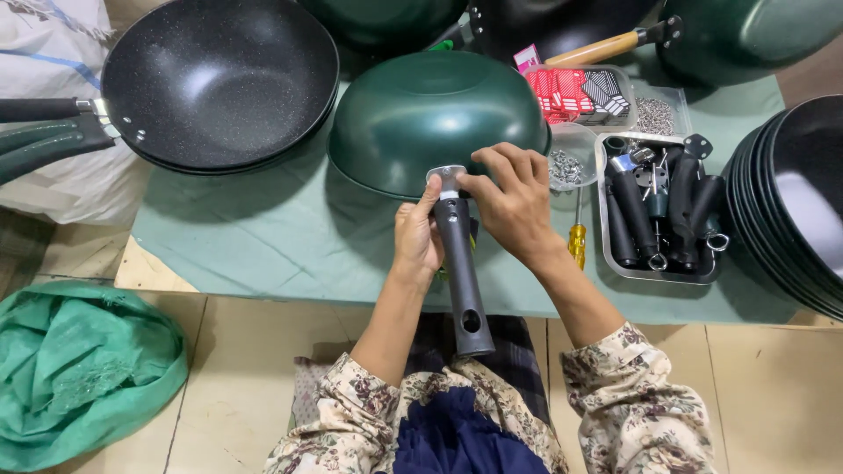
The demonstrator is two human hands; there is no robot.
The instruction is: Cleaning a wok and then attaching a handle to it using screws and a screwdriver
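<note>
Centrally, an upturned dark-green metal wok (pixel 435 118) rests dome-up on the pale green table cover (pixel 255 237), its long black plastic handle (pixel 460 268) pointing toward the person; the left hand (pixel 416 237) grips that handle near its silver collar. Right hand (pixel 514 197) curls over the joint, fingertips pressed there, hiding whatever fastener lies beneath. Behind the right wrist, a yellow-handled screwdriver (pixel 577 244) shows only partly, beside a steel tray of black handles (pixel 659 211); stacked pans are cropped at the edges.

A dark green wok (pixel 435 118) lies upside down, its domed underside up, on the green cloth at upper centre of the frame, its long black handle (pixel 460 263) with metal collar and hanging hole reaching down toward the lower centre.
</note>
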